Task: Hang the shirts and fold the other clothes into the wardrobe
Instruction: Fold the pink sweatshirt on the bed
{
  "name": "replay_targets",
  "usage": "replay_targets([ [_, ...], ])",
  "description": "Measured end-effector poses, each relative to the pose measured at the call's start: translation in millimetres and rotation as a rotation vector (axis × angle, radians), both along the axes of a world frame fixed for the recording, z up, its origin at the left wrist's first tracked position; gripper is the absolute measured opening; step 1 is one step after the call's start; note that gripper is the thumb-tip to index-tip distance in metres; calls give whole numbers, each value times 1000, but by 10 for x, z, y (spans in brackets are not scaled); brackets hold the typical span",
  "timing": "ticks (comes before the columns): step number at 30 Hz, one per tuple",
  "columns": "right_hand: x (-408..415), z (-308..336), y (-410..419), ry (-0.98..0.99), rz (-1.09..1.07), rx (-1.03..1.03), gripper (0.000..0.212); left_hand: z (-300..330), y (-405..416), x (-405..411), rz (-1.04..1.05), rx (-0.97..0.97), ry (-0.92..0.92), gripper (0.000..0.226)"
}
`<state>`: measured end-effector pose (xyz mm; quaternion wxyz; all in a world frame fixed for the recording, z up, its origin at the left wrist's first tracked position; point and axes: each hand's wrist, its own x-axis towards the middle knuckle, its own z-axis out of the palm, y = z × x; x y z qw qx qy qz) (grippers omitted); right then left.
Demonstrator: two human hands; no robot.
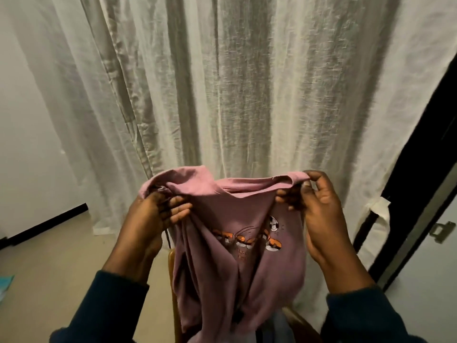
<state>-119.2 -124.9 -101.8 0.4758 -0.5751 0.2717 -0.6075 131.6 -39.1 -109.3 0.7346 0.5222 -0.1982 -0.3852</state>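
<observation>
Now, held up: a pink shirt (237,256) hangs between both hands in front of a pale curtain (247,95)
Left hand (150,216): fingers curled into the cloth at the shirt's upper left, bunching that shoulder; a dark blue sleeve (99,310) covers the forearm
Right hand (319,211): thumb and fingers pinch the upper right edge of the shirt, lifting a fold of the neckline; the palm faces the camera side and its forearm wears a dark blue sleeve as well
Grip: both hands are closed on the shirt, well apart from each other, with the neck opening stretched between them
Shirt print: orange shapes and a black-and-white football (273,222) on the chest, creased by the hanging folds; small lettering below it is too blurred to read
Shirt position: in the air, its lower part dropping down towards a wooden chair (173,293) whose edge shows just behind the cloth
Other cloth: something pale blue (277,325) lies at the bottom edge, below the shirt; what it is cannot be told
Right side: a dark frame with a pale door and a metal latch (441,230)
Floor: beige, with a dark skirting strip (44,225) along the white wall at the left
</observation>
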Motion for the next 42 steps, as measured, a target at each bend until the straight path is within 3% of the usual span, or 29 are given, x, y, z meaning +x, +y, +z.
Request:
replay_targets([
  [4,446,51,128,55,-11,-21,20,-202,205,366,-56,17,-167,32],
  [6,708,71,222,82,-25,-41,18,-274,323,570,-39,45,-143,39],
  [13,1471,-59,388,208,-80,-52,17,-430,773,1466,66,24,-78,26],
  [19,2529,-261,656,59,86,-48,29,-495,1229,2036,151,-1,-50,20],
  [24,3340,-361,830,-193,264,212,10,-595,1501,2339,336,-64,68,16],
  [26,3570,-406,882,-232,291,259,8,-712,1614,2471,454,-37,23,20],
  [32,4045,-580,895,-21,442,310,15,-932,1924,2999,701,4,-72,2],
  [38,4681,-849,782,67,540,368,14,-1004,1976,3412,826,-2,-82,25],
  [42,5185,-1084,626,201,678,417,20,-1107,2020,3765,912,66,-123,26],
])
